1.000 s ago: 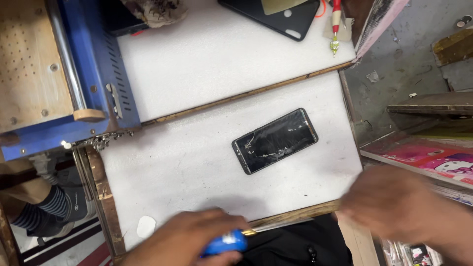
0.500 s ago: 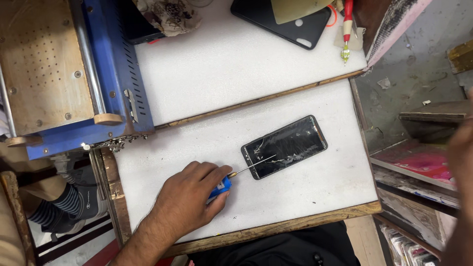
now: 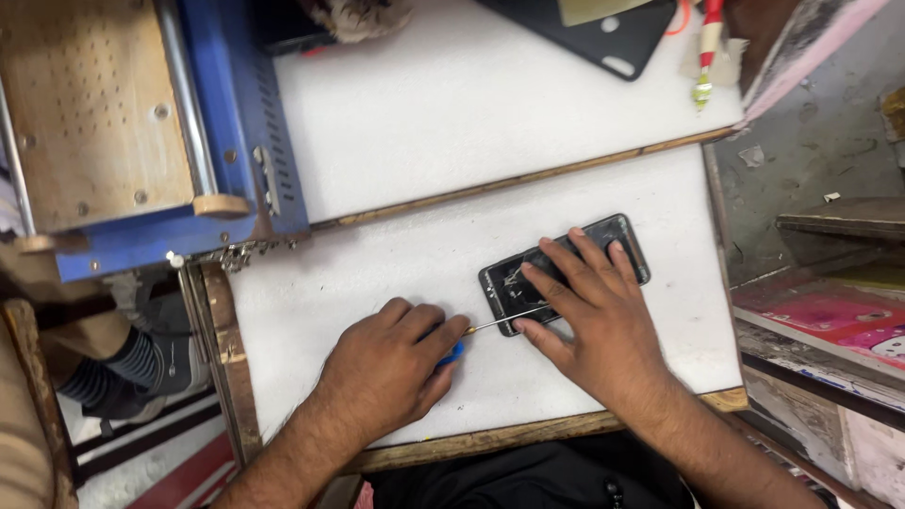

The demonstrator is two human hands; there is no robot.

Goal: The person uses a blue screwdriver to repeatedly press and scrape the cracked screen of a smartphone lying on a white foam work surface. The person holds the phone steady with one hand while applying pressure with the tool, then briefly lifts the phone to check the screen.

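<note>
Right hand point(image 3: 594, 320) flat atop cracked phone point(image 3: 514, 283)

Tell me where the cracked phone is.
In the head view, the phone lies right of centre on the white table, under the right hand, screwdriver at its edge.

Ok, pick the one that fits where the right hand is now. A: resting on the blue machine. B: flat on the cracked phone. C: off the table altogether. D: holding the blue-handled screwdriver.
B: the right hand lies spread on the cracked phone, pinning it to the white table, while the left hand holds the screwdriver.
</note>
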